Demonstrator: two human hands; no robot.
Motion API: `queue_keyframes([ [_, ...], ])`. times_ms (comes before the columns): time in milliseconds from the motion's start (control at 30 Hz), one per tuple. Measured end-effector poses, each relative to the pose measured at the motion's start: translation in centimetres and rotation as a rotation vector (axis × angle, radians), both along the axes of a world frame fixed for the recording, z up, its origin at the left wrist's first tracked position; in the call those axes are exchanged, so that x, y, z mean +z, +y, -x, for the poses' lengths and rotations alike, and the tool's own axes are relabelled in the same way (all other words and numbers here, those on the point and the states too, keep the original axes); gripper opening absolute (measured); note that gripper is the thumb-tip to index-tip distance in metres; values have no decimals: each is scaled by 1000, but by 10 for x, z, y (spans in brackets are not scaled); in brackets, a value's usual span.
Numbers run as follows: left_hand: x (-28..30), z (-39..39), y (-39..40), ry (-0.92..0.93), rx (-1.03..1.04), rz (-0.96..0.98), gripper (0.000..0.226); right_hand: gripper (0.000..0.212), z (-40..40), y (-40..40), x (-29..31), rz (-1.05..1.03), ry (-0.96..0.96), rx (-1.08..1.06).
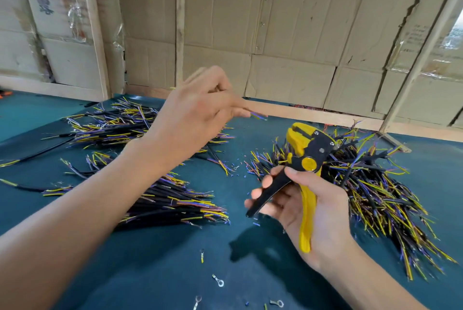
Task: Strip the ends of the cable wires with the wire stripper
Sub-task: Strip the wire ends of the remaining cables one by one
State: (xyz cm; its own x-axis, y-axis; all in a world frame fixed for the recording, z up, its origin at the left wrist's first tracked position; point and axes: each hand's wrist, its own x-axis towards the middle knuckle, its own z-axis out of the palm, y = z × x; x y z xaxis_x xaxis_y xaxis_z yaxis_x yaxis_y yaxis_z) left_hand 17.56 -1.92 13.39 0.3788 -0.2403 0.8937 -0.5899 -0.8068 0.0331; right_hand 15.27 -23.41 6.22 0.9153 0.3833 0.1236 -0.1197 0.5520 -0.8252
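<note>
Gripping the wire stripper point(304, 174) by its handles, the right hand point(310, 212) points its head upward. Beyond that head, the left hand point(193, 119) pinches wire ends point(258, 115).

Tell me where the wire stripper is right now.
In the head view the wire stripper is right of centre, held in the right hand above the teal table, just in front of the right-hand cable pile.

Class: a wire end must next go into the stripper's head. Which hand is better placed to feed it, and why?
The left hand: it already pinches a wire whose end points toward the stripper. The right hand is busy gripping the stripper's handles.
</note>
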Motion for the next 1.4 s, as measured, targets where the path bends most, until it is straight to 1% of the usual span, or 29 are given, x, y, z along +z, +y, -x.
queue_keyframes([
  [67, 20, -18, -19, 78, -34, -20, 16, 11, -1, -1, -2, -50, -125, -161],
  [133, 28, -35, -41, 173, -82, -70, 16, 12, -3, -7, 0, -70, -283, -313],
  [200, 23, -46, -60, 312, -149, -137, 15, 13, -5, -14, 5, -91, -387, -385],
  [233, 15, -47, -67, 412, -169, -198, 21, 12, -6, -17, 7, -95, -409, -408],
  [300, -3, -46, -71, 659, -170, -338, 48, 9, -7, -18, 7, -74, -415, -457],
  [333, -12, -44, -67, 765, -139, -371, 60, 7, -7, -17, 6, -51, -416, -472],
  [367, -19, -41, -59, 842, -77, -387, 64, 6, -7, -16, 5, -26, -412, -479],
  [433, -29, -35, -33, 985, 120, -455, 55, 5, -8, -15, 2, 6, -388, -482],
  [467, -31, -31, -18, 1091, 213, -484, 48, 5, -9, -14, 2, 17, -370, -484],
  [500, -32, -25, -3, 1211, 270, -484, 44, 6, -10, -14, 0, 28, -353, -484],
  [533, -33, -19, 11, 1310, 283, -459, 41, 6, -11, -13, -1, 36, -341, -482],
  [567, -34, -13, 22, 1357, 263, -431, 39, 7, -12, -13, -2, 41, -335, -480],
  [667, -37, 1, 41, 1303, 155, -367, 23, 7, -15, -13, -3, 60, -332, -480],
  [767, -43, 7, 44, 1233, 113, -319, 7, 7, -15, -15, -1, 68, -338, -488],
  [900, -49, 7, 39, 1174, 120, -358, 7, 15, -12, -16, 2, 46, -318, -480],
  [1000, -51, 9, 35, 1112, 73, -297, 8, 16, -11, -15, 4, 49, -306, -462],
  [1100, -47, 13, 21, 875, -47, -121, 11, 13, -10, -15, 5, 31, -295, -378],
  [1167, -44, 16, 13, 651, -111, -42, 8, 10, -10, -14, 6, 16, -281, -290],
  [1233, -43, 19, 8, 383, -95, -91, 8, 8, -9, -12, 5, 38, -283, -219],
  [1267, -43, 21, 5, 286, -88, -118, 9, 8, -8, -11, 4, 60, -291, -199],
  [1333, -43, 23, 3, 143, -83, -178, 13, 7, -6, -7, 1, 125, -320, -188],
  [1400, -46, 25, 1, 66, -83, -244, 29, 6, -2, -3, -1, 198, -338, -181],
])
